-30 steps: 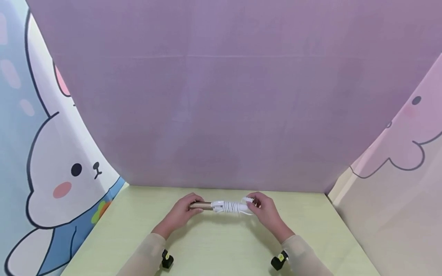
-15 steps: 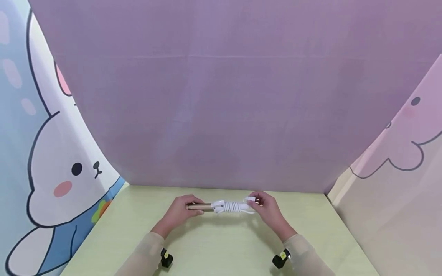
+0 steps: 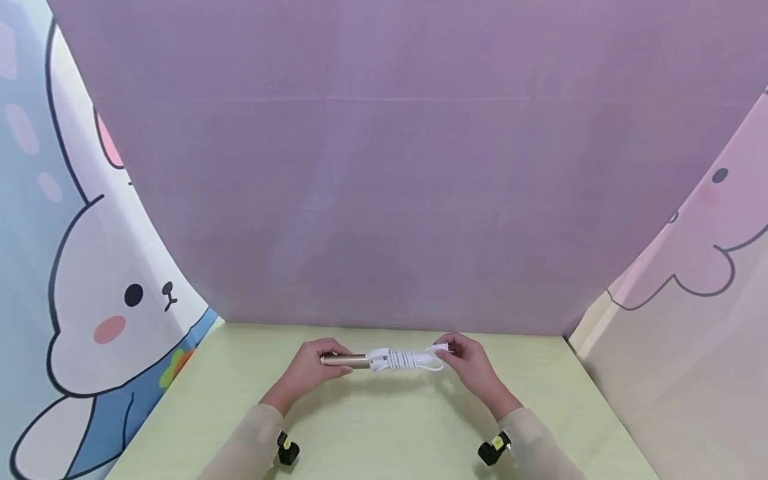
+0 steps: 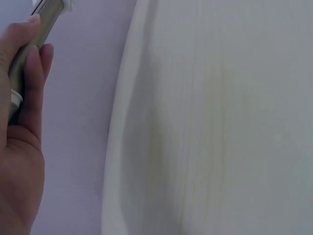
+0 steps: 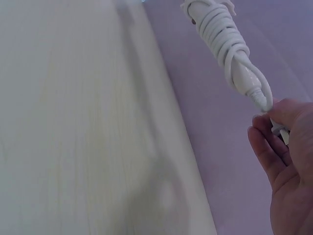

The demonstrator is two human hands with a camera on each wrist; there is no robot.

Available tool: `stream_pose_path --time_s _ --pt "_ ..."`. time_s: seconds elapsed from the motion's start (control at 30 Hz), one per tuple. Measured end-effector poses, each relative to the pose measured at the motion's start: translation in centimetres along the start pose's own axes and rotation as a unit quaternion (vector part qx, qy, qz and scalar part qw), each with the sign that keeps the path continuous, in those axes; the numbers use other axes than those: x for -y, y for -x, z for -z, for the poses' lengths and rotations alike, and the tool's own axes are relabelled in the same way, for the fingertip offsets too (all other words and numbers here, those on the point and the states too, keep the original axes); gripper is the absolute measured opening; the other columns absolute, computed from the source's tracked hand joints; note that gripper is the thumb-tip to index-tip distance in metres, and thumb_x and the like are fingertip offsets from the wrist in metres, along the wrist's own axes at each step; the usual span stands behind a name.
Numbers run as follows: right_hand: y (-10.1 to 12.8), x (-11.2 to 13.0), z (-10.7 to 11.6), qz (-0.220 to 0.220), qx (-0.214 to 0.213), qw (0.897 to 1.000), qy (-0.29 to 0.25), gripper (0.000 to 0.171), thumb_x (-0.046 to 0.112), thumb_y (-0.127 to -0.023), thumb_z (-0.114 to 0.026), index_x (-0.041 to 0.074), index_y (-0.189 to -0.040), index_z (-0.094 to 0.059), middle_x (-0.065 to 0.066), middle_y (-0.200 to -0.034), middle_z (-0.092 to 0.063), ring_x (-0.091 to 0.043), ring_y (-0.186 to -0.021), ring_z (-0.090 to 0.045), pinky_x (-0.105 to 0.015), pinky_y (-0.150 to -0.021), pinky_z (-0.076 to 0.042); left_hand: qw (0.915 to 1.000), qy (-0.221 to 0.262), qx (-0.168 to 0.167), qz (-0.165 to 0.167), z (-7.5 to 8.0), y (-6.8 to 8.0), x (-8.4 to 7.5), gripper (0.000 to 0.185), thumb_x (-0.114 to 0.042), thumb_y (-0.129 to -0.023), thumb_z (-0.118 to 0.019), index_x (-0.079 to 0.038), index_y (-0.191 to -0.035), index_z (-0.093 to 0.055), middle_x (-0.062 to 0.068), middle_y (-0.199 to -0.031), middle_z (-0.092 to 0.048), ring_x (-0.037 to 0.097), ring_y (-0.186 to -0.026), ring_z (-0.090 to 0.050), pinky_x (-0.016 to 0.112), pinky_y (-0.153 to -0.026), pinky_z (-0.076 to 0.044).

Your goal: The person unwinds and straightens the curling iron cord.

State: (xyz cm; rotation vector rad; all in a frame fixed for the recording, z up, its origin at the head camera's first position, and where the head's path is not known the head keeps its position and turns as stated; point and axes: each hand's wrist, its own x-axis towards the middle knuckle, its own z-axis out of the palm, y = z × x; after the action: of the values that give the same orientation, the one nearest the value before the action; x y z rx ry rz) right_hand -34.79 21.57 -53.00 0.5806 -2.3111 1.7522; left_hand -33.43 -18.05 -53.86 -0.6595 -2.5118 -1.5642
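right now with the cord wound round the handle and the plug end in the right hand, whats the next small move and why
Probably draw the plug away from the handle to free the first turn. The right hand pinches the plug end, the left hand grips the gold barrel, and the white cord sits in tight coils between them, held above the table. Tucking the plug in instead is also possible.

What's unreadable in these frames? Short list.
- Curling iron: head view too small to read controls; white cord wraps its handle.
- Gold barrel: left wrist view cuts it at the top edge; left hand covers the tip.
- Plug: right hand fingers hide it in the right wrist view.
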Motion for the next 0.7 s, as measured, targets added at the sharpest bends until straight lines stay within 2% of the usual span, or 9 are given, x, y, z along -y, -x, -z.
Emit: stream_pose_path --time_s 0.17,0.33,0.53,0.7 --pt "0.0 -0.36 0.27 0.032 0.009 0.999 0.01 0.018 -0.005 -0.098 -0.08 -0.001 -0.115 -0.078 -0.021 -0.112 -0.076 -0.012 -0.095 -0.07 -0.022 -0.081 -0.059 0.9998 0.0 -0.005 -0.017 -0.01 -0.1 0.14 0.025 -0.023 -0.086 -0.099 -0.028 -0.108 -0.087 -0.007 -0.104 -0.078 0.017 -0.085 -0.073 0.031 -0.073 -0.061" --pt "0.02 -0.44 0.41 0.056 0.016 0.998 0.017 0.023 -0.004 -0.098 -0.081 0.001 -0.12 -0.081 -0.019 -0.111 -0.075 -0.012 -0.095 -0.068 -0.022 -0.082 -0.058 0.9997 0.015 -0.004 -0.018 -0.09 -0.19 0.31 0.026 -0.022 -0.086 -0.099 -0.026 -0.109 -0.087 -0.005 -0.105 -0.078 0.017 -0.087 -0.073 0.031 -0.073 -0.061" --pt "0.05 -0.59 0.43 0.039 0.024 0.999 0.007 0.02 -0.005 -0.098 -0.08 -0.003 -0.119 -0.079 -0.02 -0.109 -0.076 -0.01 -0.093 -0.068 -0.022 -0.08 -0.06 0.9988 0.046 -0.005 -0.015 -0.08 -0.16 0.27 0.025 -0.018 -0.088 -0.097 -0.021 -0.111 -0.087 -0.001 -0.108 -0.078 0.018 -0.088 -0.072 0.03 -0.073 -0.061" --pt "0.37 -1.02 0.32 -0.002 0.025 1.0 -0.007 0.022 -0.009 -0.099 -0.076 -0.009 -0.121 -0.076 -0.017 -0.108 -0.077 -0.01 -0.091 -0.071 -0.023 -0.079 -0.061 0.9974 0.066 -0.026 -0.013 0.06 -0.16 0.11 0.026 -0.015 -0.09 -0.095 -0.016 -0.114 -0.086 0.005 -0.114 -0.077 0.019 -0.093 -0.071 0.029 -0.076 -0.061"
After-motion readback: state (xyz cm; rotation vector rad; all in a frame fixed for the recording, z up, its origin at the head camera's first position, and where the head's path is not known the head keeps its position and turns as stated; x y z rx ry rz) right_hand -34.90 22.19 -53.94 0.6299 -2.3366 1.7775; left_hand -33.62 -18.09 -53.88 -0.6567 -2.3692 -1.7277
